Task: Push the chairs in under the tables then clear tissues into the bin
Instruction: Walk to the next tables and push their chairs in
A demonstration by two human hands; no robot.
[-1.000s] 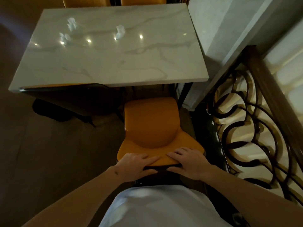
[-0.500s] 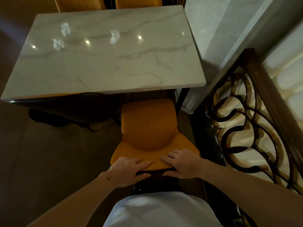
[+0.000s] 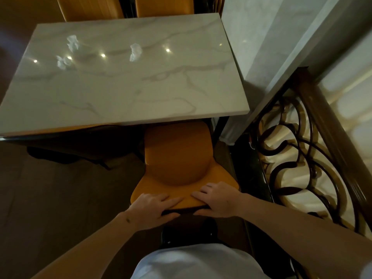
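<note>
Chair (image 3: 177, 158), orange, moulded seat with dark frame, stood at 6 o'clock of the table (image 3: 124, 81), front of the seat just under the near table edge, backrest toward the person. Left hand (image 3: 152, 208) and right hand (image 3: 218, 200) both lay on the top of the backrest, fingers spread flat over the front face, thumbs hooked behind the rim, clasping it between them. Chair extended from the grip toward 12 o'clock, so a straight push would carry it under the table. Judged rigid, of moderate weight, likely to slide on its legs rather than tip; the smooth shell looked slippery, making the backrest rim the sound hold. Railing (image 3: 302, 158) ran close at 3 o'clock, leaving little side room. Tissues, three crumpled pieces, lay on the far half of the table: one (image 3: 135, 51) near centre, two (image 3: 72, 42) (image 3: 62, 61) toward 10 o'clock; judged light, soft, easily pinched. Two more chairs (image 3: 128, 6) stood at the far edge. Bin not in view.
</note>
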